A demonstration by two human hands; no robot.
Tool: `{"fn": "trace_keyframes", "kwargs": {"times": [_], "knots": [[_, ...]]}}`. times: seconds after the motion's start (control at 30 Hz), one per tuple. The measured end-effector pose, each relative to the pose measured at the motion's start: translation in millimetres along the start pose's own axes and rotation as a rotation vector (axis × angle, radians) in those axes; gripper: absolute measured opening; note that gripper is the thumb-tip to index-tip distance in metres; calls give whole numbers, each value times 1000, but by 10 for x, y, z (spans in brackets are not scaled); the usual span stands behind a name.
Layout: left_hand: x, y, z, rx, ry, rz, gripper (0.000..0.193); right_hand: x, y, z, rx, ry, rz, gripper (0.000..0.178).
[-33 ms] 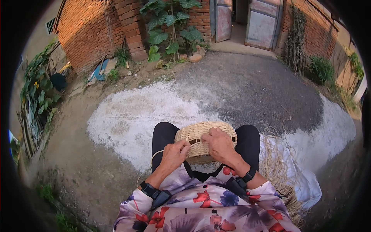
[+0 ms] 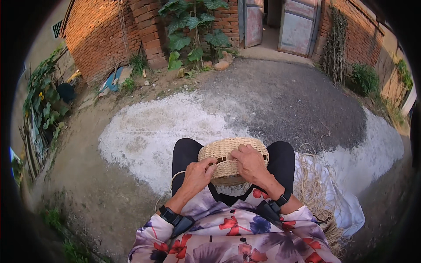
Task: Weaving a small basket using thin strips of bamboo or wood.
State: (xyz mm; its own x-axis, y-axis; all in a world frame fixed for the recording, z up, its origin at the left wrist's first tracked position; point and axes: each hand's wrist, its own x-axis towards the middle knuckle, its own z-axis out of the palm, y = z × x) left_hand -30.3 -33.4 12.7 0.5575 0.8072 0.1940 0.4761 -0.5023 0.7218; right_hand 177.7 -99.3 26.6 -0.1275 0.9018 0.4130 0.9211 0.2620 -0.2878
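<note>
In the lower middle of the frame a half-woven straw basket [image 2: 231, 158] rests on the person's lap, between knees clad in black trousers [image 2: 186, 154]. The left hand [image 2: 197, 175] sits at the basket's near left edge with its fingers curled onto the weave, pinching what looks like a strand; how tightly it closes cannot be told from here. The right hand [image 2: 251, 163] lies over the top right of the basket, fingers bent down against the rim, pressing and holding it in place rather than wrapping round it.

The basket looks light and dry, with some springiness: the woven wall should hold its shape under a mild squeeze yet give and dent under a hard one, and single strands probably snap if bent sharply. Its ribbed surface is rough, so slipping seems unlikely. The finished woven band and the rim look like the soundest places to hold; loose ends would pull out.

A thin straw strand [image 2: 169, 186] loops down at the left of the lap. A heap of loose straw [image 2: 313, 186] lies on a white cloth [image 2: 351, 210] at the lower right. Black wrist straps [image 2: 171, 215] sit on both forearms.
</note>
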Motion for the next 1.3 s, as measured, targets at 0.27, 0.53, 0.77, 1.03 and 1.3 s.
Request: {"fn": "trace_keyframes", "kwargs": {"times": [0.27,0.53,0.77,1.03,1.3], "knots": [[309,-30,33,-838,-542,-465,36,-49,62,-37,173,26,31,27],[558,464,46,-779,-708,-406,46,-277,287,-307,299,61,168,30],[413,424,-206,-705,-712,-294,43,-360,484,-390,648,15,190,20],[75,987,-1131,-950,-545,59,35,38,-2,-837,1012,106,14,66],[229,1031,-636,-1060,-207,120,24,-101,-467,-729,1572,-23,311,48]]}}
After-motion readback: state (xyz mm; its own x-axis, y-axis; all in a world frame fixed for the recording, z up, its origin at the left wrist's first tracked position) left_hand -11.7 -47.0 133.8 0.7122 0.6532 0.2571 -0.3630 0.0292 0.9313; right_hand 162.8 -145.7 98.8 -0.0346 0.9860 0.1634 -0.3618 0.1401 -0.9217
